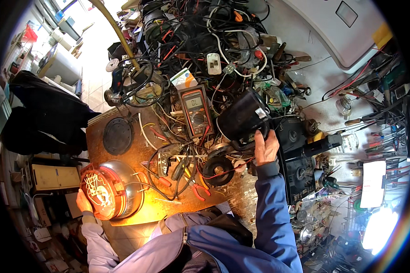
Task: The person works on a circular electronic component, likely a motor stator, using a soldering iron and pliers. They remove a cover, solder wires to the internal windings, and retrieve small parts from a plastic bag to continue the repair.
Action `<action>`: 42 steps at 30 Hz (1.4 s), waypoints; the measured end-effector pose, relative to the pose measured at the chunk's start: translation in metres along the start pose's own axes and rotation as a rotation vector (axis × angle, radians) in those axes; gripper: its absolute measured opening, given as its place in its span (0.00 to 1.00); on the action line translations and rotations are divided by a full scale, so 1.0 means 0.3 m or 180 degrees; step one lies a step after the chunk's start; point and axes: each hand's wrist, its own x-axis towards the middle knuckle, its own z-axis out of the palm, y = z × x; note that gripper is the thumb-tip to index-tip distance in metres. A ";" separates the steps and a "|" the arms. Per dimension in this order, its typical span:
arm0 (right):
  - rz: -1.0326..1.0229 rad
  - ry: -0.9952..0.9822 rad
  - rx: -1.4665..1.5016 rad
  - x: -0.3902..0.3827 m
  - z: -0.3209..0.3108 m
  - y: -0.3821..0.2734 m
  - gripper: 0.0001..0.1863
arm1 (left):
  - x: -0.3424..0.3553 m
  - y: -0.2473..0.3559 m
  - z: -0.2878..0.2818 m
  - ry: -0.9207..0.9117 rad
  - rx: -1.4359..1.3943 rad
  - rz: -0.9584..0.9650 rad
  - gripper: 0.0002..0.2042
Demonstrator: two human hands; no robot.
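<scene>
My left hand (pixel 84 204) grips the rim of a silver metal pot with an orange base (pixel 129 182), tipped on its side at the left front of the workbench. Loose pale wires show inside the open base. In my right hand (pixel 267 149) is the handle of a black jug (pixel 242 117), tilted over the clutter at the bench's right. Left of the jug lies an orange-edged multimeter (pixel 204 122) with its display lit. Red-handled pliers (pixel 200 193), a black ring-shaped part (pixel 208 169) and tangled cables lie between my hands.
A round black disc (pixel 118 135) rests on the brown board (pixel 98 152). Heaped cables (pixel 182 34) fill the far side. Black burner-like units (pixel 296 136) stand to the right, before a wall hung with tools. A bright lamp (pixel 380 230) shines at the lower right.
</scene>
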 end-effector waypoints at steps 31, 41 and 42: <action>0.2686 -0.1964 0.3659 -0.495 0.016 -0.205 0.11 | -0.384 1.599 0.562 -0.2427 -0.2546 0.1269 0.38; 0.1363 -0.1324 0.1951 -0.155 0.043 0.079 0.18 | -0.418 1.122 0.484 -0.2431 -0.2258 0.0082 0.28; 0.1513 -0.1298 0.1808 -0.128 0.045 0.119 0.18 | -0.455 1.079 0.488 -0.2541 -0.2101 0.0084 0.26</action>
